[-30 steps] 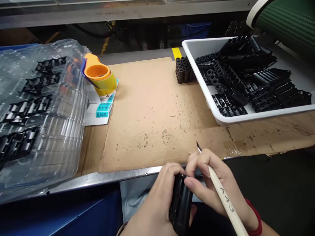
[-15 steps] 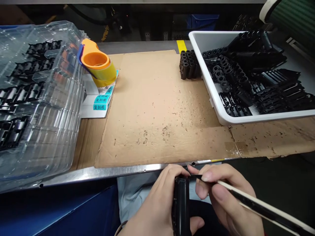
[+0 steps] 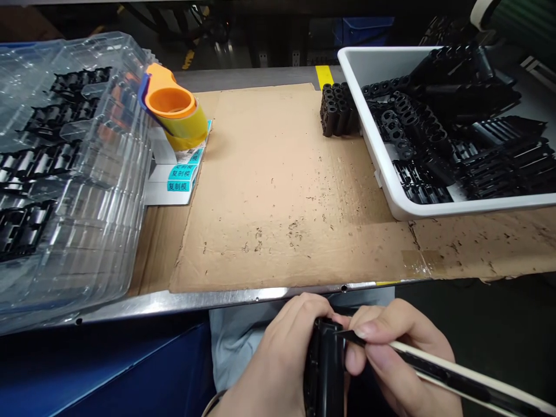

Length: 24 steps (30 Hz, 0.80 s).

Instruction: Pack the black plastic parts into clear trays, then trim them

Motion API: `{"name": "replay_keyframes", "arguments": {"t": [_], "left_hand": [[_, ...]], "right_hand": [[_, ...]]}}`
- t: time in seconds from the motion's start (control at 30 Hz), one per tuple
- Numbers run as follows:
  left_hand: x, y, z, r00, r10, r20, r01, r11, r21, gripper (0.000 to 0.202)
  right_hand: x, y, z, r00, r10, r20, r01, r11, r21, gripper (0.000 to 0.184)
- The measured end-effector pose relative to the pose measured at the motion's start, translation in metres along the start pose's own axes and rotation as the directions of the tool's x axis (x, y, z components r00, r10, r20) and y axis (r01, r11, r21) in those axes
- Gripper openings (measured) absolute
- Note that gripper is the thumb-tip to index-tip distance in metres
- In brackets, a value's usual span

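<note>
Nearest, below the table edge [image 3: 195, 301], my left hand [image 3: 273, 365] wraps the black plastic part [image 3: 324, 370]. My right hand [image 3: 391, 353] pinches the knife [image 3: 456, 376], tip at the part's top. It's probably light, stiff and slick, so I'd grip its sides. Far right sits the white tray [image 3: 384, 174].

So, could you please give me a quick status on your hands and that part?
Left hand grips black part. Right hand holds knife, blade at part's top edge. Nothing between them.

Bench [image 3: 174, 301] clutter round cardboard sheet [image 3: 278, 191]
L: clear trays [image 3: 87, 231] w/ dark inserts [image 3: 30, 162], orange tape dispenser [image 3: 176, 116] on label boxes [image 3: 178, 179]. R: white bin [image 3: 478, 205] of black parts [image 3: 456, 127], 1 black block [image 3: 337, 110] just beside it.
</note>
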<state>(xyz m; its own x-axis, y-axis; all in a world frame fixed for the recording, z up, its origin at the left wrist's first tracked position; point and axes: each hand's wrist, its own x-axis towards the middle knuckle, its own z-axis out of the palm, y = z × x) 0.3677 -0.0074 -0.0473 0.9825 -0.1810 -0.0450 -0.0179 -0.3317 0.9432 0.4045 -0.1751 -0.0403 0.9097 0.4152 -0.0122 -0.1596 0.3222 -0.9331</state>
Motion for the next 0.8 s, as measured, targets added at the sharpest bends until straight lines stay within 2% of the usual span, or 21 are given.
{"name": "replay_keyframes", "arguments": {"t": [0.17,0.3,0.5,0.63,0.73,0.8], "left_hand": [[0.000,-0.002,-0.003,0.999,-0.034,0.012,0.034,0.999,-0.011,0.048],[0.003,0.000,-0.005,0.997,-0.056,0.053,0.059,0.997,-0.051,0.047],[0.001,-0.001,-0.006,0.997,-0.059,0.042,0.060,0.998,-0.032,0.048],[0.001,0.001,-0.007,0.996,-0.070,0.056,0.073,0.996,-0.046,0.043],[0.003,0.001,-0.006,0.999,-0.041,0.006,0.041,0.993,-0.113,0.039],[0.003,-0.003,-0.004,0.997,-0.022,-0.073,0.003,0.970,-0.244,0.042]], "right_hand": [[-0.001,-0.001,0.000,0.999,0.033,0.017,-0.034,0.999,0.034,0.013],[-0.002,0.001,-0.002,0.998,0.056,0.028,-0.055,0.998,-0.012,0.010],[0.000,0.002,-0.001,1.000,0.020,0.014,-0.021,0.999,0.030,0.014],[0.003,0.001,-0.001,0.997,0.039,0.069,-0.041,0.999,0.029,0.012],[0.006,-0.002,-0.003,0.989,0.118,0.089,-0.129,0.982,0.135,0.008],[0.009,-0.004,-0.005,0.987,0.148,0.059,-0.156,0.969,0.192,0.007]]}}
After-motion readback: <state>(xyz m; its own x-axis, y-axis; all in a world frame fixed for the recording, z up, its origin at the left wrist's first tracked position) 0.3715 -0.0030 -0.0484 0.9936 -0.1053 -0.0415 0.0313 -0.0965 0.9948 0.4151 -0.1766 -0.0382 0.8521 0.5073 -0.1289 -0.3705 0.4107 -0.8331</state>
